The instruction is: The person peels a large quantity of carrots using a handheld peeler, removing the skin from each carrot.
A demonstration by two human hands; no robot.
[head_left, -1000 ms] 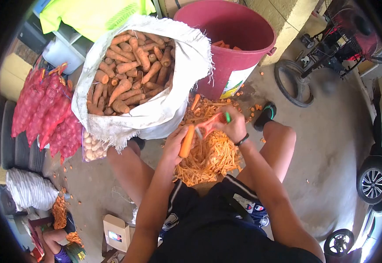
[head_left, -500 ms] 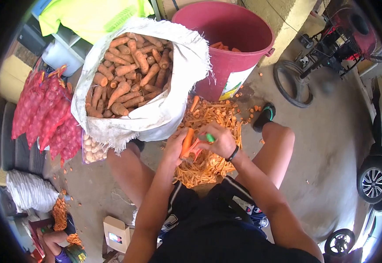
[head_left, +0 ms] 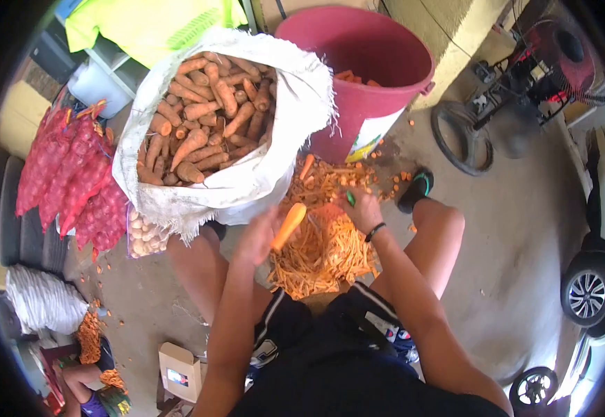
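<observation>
My left hand (head_left: 255, 238), a little blurred, is closed on a bright orange carrot (head_left: 289, 226) tilted up to the right. Over the right side of the peel heap, my right hand (head_left: 365, 212) grips a peeler (head_left: 350, 199); only part of its green handle shows and its blade cannot be made out. The two hands are apart. Below them, a heap of carrot peelings (head_left: 327, 260) lies on the floor between my legs. Just beyond my left hand stands a white woven sack (head_left: 247, 187) full of unpeeled carrots (head_left: 209, 118).
A large red bin (head_left: 323, 132) with some carrots inside stands behind the heap. Red net bags of onions (head_left: 66, 174) and a bag of garlic (head_left: 146, 233) are at left. A fan (head_left: 559, 55) and wheel (head_left: 462, 139) are at right. Another person (head_left: 80, 382) sits lower left.
My hands have moved apart: the left went left and slightly down with the carrot, the right moved to the right with the peeler. The peeler no longer meets the carrot.
</observation>
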